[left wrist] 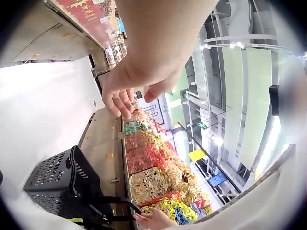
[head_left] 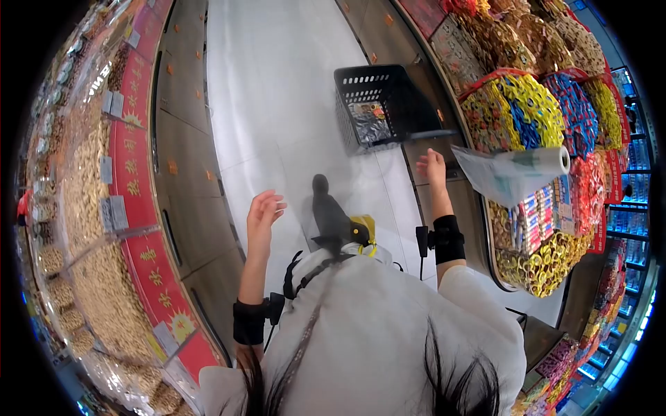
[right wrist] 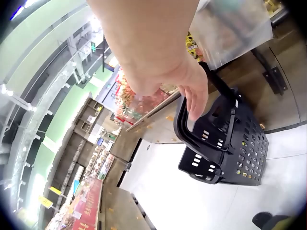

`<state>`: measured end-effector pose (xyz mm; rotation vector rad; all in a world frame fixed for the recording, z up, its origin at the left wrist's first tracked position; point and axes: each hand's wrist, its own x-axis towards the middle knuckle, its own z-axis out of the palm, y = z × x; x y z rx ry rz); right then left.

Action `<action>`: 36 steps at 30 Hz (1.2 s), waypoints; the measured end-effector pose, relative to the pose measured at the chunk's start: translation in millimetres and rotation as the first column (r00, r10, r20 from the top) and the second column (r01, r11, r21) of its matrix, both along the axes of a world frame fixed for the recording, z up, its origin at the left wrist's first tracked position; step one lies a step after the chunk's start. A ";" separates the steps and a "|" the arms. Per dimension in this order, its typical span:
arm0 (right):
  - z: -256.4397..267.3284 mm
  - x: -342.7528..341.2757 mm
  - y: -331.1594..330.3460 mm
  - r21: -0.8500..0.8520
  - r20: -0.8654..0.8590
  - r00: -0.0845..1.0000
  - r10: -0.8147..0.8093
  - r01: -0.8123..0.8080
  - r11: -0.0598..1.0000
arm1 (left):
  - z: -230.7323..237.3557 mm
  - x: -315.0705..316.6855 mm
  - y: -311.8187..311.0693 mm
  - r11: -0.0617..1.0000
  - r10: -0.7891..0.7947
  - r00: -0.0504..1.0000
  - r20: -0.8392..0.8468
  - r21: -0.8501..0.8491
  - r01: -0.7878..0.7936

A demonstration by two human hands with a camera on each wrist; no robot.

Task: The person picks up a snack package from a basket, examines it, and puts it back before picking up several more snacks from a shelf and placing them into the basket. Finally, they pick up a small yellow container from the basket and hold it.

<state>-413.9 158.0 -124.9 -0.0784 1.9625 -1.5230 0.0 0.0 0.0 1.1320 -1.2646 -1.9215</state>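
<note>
A black shopping basket (head_left: 401, 104) stands on the floor by the right-hand cabinets, with shiny packaged items (head_left: 370, 126) inside. Its handle (head_left: 429, 134) is raised and leans toward the right. My right hand (head_left: 433, 168) is just on the near side of that handle, fingers loosely bent and holding nothing. In the right wrist view the handle (right wrist: 181, 125) overlaps the fingertips. My left hand (head_left: 263, 210) hangs over the aisle floor, its fingers loosely curled around nothing. From the left wrist view, the right hand (left wrist: 156, 219) appears beside the handle with its fingers extended.
On the right, bins of wrapped sweets (head_left: 524, 111) line a counter, and a roll of plastic bags (head_left: 531, 166) hangs over its edge. Nut bins (head_left: 104, 277) with red signs run along the left. A pale tiled floor (head_left: 270, 83) lies between the cabinets.
</note>
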 end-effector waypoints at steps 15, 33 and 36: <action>7.2 -49.2 -131.4 0.114 0.036 0.885 -0.463 0.457 0.882 | 13.4 -141.0 -256.5 0.975 -0.218 0.973 0.070 -0.028 0.220; -1.0 -70.0 -271.6 0.258 -0.094 0.644 -0.759 0.752 0.607 | 0.0 -278.1 -538.4 0.784 -0.616 0.781 0.100 -0.019 0.621; 10.1 -70.3 -288.7 0.288 -0.092 0.640 -0.763 0.751 0.595 | -9.3 -292.4 -562.7 0.737 -0.673 0.731 0.113 0.031 0.675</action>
